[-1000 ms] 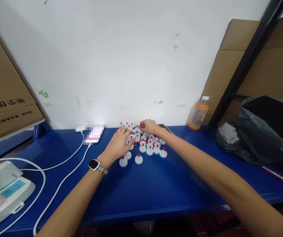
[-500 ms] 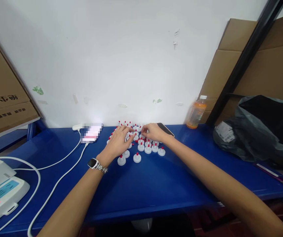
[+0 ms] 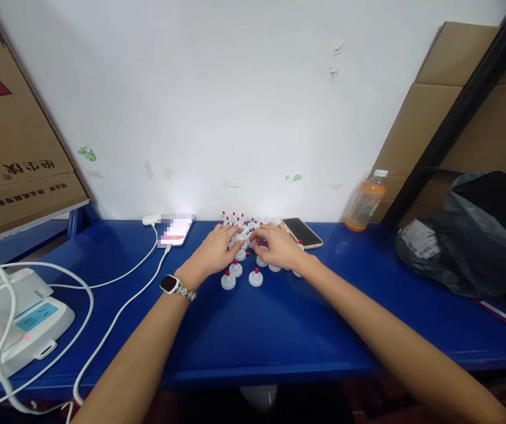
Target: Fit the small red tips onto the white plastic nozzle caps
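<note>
Many white round caps with red tips stand close together on the blue table; one such cap (image 3: 255, 278) sits at the front of the group. Reaching in from the left, my left hand (image 3: 214, 248) has its fingers and thumb curled around a white cap (image 3: 241, 237). My right hand (image 3: 278, 245) faces it from the other side, thumb and forefinger pinched together close to that cap. Whatever lies in the right pinch is too small to make out. Both hands hide part of the group. A watch (image 3: 177, 287) is on my left wrist.
A phone with a lit screen (image 3: 177, 231) lies left of the caps, its white cable crossing the table. Behind my right hand rests a dark phone (image 3: 304, 232). An orange drink bottle (image 3: 366, 201), a black plastic bag (image 3: 469, 235) and a power strip (image 3: 23, 327) flank the work area.
The view has shifted, so the whole scene sits slightly further right on the left side. My right hand has come closer to my left and now covers more of the caps.
</note>
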A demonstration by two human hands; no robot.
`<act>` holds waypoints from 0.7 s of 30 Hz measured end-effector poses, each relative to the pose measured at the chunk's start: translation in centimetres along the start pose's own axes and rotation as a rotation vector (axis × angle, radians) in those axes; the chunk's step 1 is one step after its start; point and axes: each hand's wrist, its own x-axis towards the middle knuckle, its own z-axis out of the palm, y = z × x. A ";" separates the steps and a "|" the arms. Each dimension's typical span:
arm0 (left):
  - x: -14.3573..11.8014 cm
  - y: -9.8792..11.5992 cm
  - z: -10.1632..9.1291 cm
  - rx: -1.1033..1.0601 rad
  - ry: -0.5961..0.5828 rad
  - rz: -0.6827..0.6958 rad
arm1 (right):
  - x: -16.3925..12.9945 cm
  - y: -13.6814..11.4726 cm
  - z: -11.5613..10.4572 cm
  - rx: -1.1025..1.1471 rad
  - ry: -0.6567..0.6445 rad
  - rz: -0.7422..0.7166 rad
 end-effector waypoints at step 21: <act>0.0 1.7 0.2 -0.021 -0.005 0.085 | -0.6 0.9 0.0 0.979 0.186 0.275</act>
